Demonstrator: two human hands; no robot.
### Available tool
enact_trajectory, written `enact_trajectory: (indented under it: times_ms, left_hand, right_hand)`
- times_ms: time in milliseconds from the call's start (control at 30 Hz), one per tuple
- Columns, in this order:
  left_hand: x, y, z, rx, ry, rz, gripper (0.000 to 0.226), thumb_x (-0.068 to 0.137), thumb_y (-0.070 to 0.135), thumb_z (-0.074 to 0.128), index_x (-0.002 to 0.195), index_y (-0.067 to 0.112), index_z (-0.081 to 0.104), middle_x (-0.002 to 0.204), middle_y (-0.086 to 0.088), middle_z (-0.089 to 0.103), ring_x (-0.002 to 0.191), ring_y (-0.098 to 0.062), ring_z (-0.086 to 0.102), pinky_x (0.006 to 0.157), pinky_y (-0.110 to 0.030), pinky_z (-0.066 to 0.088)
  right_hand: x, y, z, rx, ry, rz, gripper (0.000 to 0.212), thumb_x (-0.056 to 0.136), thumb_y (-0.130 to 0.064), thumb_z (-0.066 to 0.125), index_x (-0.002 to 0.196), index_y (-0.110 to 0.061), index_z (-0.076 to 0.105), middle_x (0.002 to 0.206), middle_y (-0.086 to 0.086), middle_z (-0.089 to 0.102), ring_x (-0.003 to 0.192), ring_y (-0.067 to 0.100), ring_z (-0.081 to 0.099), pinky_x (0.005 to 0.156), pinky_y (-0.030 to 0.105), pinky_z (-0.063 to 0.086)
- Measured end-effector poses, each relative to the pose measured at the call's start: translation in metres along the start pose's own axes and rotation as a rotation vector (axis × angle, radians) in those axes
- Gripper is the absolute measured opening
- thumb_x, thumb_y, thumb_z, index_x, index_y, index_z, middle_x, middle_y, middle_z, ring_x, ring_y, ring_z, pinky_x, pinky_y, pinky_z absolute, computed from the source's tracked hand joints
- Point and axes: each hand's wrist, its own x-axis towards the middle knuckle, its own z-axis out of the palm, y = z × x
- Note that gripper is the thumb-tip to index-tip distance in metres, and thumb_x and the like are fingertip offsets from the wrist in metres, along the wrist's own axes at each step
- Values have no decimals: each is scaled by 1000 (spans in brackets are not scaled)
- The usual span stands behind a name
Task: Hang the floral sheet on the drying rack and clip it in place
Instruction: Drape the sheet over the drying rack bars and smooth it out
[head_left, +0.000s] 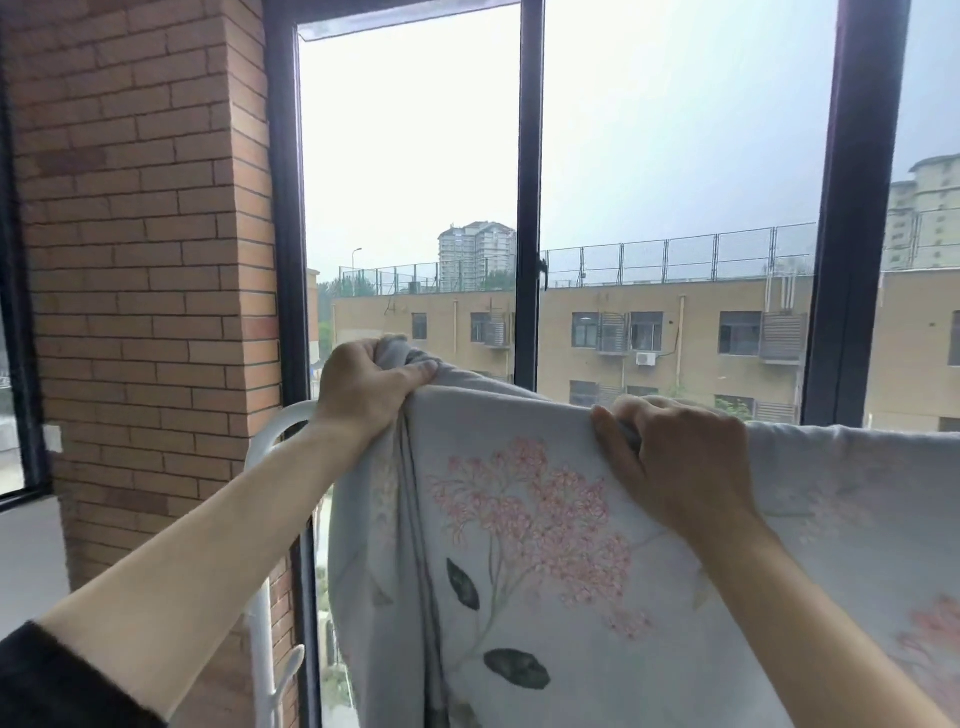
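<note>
- While the left grip (363, 384) holds the bunched corner of the floral sheet (519, 545), fingers and thumb curled round the cloth, that corner sits just above the curved white end of the drying rack (270, 431).
- Right grip (675, 457): fingers hooked over the top fold, thumb on the near face, pinching the cloth where it crosses the top of the rack. A dark shape shows under the fingers; whether it is a clip cannot be told.
- Sheet position: draped over the top of the rack, printed face toward the person, hanging down the near side. The rail itself is hidden under the cloth.
- Recommended action: draw the bunched corner outward toward the rack's end until the top fold lies flat, with the right grip anchoring the cloth on the rack. Pull along the rack, not downward; a downward pull may drag the sheet off.
- Flatten the vertical gather hanging below the left grip before clipping. A clip set on bunched cloth will probably hold poorly.
- Clipping appears not yet done; no clip shows plainly anywhere on the rack.
- Containers: no basket, bag or clip holder shows near the rack, so the clip supply cannot be located.
- Behind the rack stands the window frame (530, 208); beside the rack's end, the brick pillar (140, 260).
</note>
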Motion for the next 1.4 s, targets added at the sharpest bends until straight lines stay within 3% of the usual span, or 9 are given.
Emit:
enact_trajectory:
  times_ms: [167, 367, 467, 600, 700, 867, 967, 1167, 1400]
  left_hand:
    - [0, -17, -4, 144, -46, 92, 38, 78, 22, 76, 81, -14, 62, 68, 5, 60, 65, -7, 53, 52, -6, 38]
    - [-2, -25, -3, 175, 0, 127, 32, 81, 32, 74, 87, 1, 65, 80, -3, 64, 68, -13, 54, 58, -19, 41]
    - [-3, -27, -1, 174, 31, 139, 38, 82, 30, 73, 81, -6, 61, 69, -1, 56, 64, -14, 50, 54, -16, 37]
    - [-2, -28, 3, 155, 25, 151, 38, 82, 25, 73, 79, -10, 59, 63, 2, 53, 56, -4, 45, 52, -8, 37]
    - [-3, -28, 4, 146, 19, 156, 36, 82, 27, 74, 78, -7, 62, 61, 5, 53, 56, -2, 46, 51, -6, 37]
    - [-2, -31, 0, 91, -3, 89, 27, 80, 32, 75, 77, 7, 64, 71, 3, 60, 66, -11, 54, 54, -10, 37]
    - [-18, -33, 2, -12, 41, 116, 19, 82, 29, 73, 74, 20, 58, 69, 10, 57, 63, -1, 52, 54, -7, 39]
    - [-56, -44, 3, -127, 12, 246, 27, 84, 26, 71, 102, 14, 55, 86, 4, 63, 77, -2, 60, 64, -8, 45]
    - [-76, -54, -2, -292, 248, 117, 37, 68, 29, 85, 98, 27, 63, 85, 12, 68, 77, -2, 65, 68, -18, 52]
  right_hand:
    - [2, -3, 3, -14, -24, -4, 57, 96, -53, 28, 57, -22, 56, 49, -8, 51, 42, 15, 49, 47, 18, 24]
    - [4, -6, -1, -22, -60, 31, 57, 95, -55, 27, 57, -24, 56, 47, -10, 49, 42, 15, 47, 48, 14, 19]
    - [16, -14, -10, 68, -179, 84, 48, 94, -53, 39, 61, -24, 58, 50, -14, 49, 51, 12, 53, 58, 23, 31]
    - [41, -53, -9, 274, -296, -10, 29, 98, -36, 44, 87, -24, 67, 73, -13, 65, 61, -2, 55, 59, 15, 37]
    - [48, -89, 5, 288, -355, -11, 30, 98, -30, 43, 82, -20, 66, 64, -11, 58, 59, 5, 55, 65, 24, 48]
    - [33, -106, 33, 30, -141, -46, 44, 96, -42, 35, 58, -23, 48, 53, -6, 54, 44, 17, 52, 45, 22, 25]
    - [30, -104, 34, 15, -110, -52, 48, 96, -43, 32, 57, -23, 50, 51, -6, 53, 42, 17, 50, 44, 21, 23]
    - [29, -113, 32, 18, -19, -36, 51, 98, -45, 30, 57, -23, 52, 51, -5, 53, 42, 17, 49, 44, 22, 24]
    - [27, -113, 33, 11, -6, -55, 49, 97, -43, 32, 57, -23, 52, 52, -6, 54, 43, 18, 50, 47, 23, 21]
